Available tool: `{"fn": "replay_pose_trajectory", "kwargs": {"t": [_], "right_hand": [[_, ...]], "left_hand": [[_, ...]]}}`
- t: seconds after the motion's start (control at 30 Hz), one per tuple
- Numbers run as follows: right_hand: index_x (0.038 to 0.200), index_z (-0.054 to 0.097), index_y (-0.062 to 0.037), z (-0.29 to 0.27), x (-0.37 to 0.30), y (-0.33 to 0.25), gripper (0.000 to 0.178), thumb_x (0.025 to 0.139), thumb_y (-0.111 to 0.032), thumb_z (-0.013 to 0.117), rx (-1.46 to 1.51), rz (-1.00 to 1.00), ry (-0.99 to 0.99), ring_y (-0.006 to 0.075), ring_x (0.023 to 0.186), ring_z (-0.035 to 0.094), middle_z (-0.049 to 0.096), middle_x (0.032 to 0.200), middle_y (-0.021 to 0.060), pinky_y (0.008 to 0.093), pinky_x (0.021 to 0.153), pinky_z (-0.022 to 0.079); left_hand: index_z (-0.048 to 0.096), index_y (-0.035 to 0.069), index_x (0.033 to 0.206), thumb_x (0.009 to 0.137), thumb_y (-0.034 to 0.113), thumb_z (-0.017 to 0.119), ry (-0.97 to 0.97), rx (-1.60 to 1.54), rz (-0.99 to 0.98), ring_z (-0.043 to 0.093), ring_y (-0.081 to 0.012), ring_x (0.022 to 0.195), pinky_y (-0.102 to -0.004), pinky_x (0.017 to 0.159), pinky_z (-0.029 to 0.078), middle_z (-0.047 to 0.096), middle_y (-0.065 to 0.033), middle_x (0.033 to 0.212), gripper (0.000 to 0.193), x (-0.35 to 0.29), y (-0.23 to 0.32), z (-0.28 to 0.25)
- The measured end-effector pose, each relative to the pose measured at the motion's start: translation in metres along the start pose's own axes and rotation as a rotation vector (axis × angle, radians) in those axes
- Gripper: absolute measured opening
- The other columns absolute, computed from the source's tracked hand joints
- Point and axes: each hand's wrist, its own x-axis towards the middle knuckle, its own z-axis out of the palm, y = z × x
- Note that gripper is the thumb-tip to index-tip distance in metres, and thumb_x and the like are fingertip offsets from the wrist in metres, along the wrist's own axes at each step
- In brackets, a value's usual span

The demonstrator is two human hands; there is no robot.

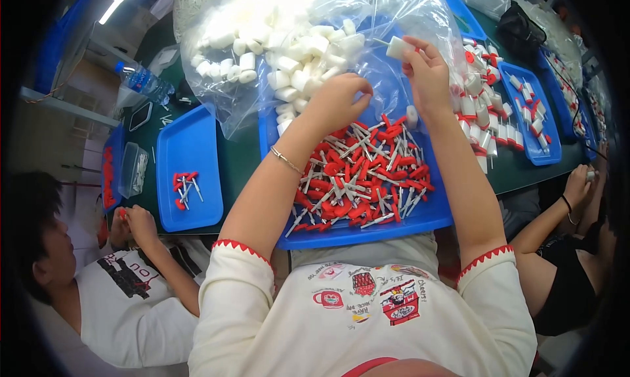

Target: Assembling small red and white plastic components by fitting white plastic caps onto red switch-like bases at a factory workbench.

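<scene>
My right hand (430, 78) pinches a white foam cylinder (397, 48) between thumb and fingers, above the far right part of the blue tray (367, 235). A thin pale stem sticks out of the cylinder's left end. My left hand (340, 103) is beside the pile of loose white foam cylinders (307, 82), fingers bent and thumb apart, with nothing visible in it. Below both hands, many red-headed pieces with grey stems (361, 177) fill the near part of the tray. A single foam cylinder (411, 117) stands near my right wrist.
Clear plastic bags (226, 108) spread over the far side. Capped white cylinders (485, 114) heap up at the right, beside another blue tray (548, 155). Leftward are a blue tray (190, 213), a water bottle (144, 82) and a phone (140, 116). People sit on both sides.
</scene>
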Motion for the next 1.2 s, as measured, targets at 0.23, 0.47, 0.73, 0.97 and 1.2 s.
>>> {"fn": "replay_pose_trajectory", "kwargs": {"t": [0.23,0.47,0.73,0.97,1.2], "right_hand": [[0.096,0.058,-0.0014,-0.006,0.006,0.021,0.018,0.079,-0.008,0.054,-0.456,-0.179,-0.060,0.0031,0.062,0.046,0.055,0.078,0.0010,0.0173,0.054,0.038],[0.094,0.057,-0.0023,-0.011,0.006,0.016,0.017,0.079,-0.009,0.054,-0.542,-0.128,-0.177,0.0027,0.059,0.048,0.055,0.074,0.0007,0.0153,0.050,0.037],[0.093,0.055,-0.0049,-0.003,0.004,0.020,0.018,0.078,-0.013,0.060,-0.470,-0.046,-0.117,0.0030,0.052,0.044,0.055,0.069,-0.0002,0.0167,0.046,0.035],[0.094,0.054,-0.0050,-0.011,0.010,0.025,0.019,0.077,-0.012,0.059,-0.480,0.042,-0.079,0.0031,0.048,0.042,0.052,0.065,-0.0015,0.0159,0.041,0.031],[0.093,0.054,-0.0056,-0.010,0.007,0.020,0.017,0.077,-0.011,0.055,-0.527,0.232,-0.266,0.0017,0.047,0.040,0.048,0.062,-0.0037,0.0148,0.040,0.028]], "left_hand": [[0.059,0.007,0.096,0.076,0.018,0.052,-0.165,0.546,-0.178,0.055,-0.0261,0.093,-0.0371,0.078,0.045,0.059,-0.0113,0.094,0.024,0.031,-0.018,0.018],[0.053,0.012,0.110,0.075,0.029,0.055,-0.281,0.698,-0.368,0.053,-0.0236,0.103,-0.0466,0.085,0.038,0.053,-0.0105,0.109,0.039,0.051,-0.013,0.034],[0.062,0.015,0.100,0.069,0.024,0.062,-0.361,0.537,-0.417,0.056,-0.0212,0.100,-0.0376,0.081,0.043,0.058,-0.0085,0.106,0.032,0.050,-0.020,0.025],[0.065,0.010,0.088,0.063,0.022,0.068,-0.212,0.496,-0.323,0.061,-0.0247,0.085,-0.0352,0.074,0.048,0.064,-0.0093,0.087,0.028,0.033,-0.011,0.011],[0.060,0.004,0.096,0.059,0.028,0.066,0.048,0.157,-0.153,0.057,-0.0304,0.088,-0.0367,0.079,0.046,0.060,-0.0171,0.088,0.045,0.006,-0.013,-0.008]]}}
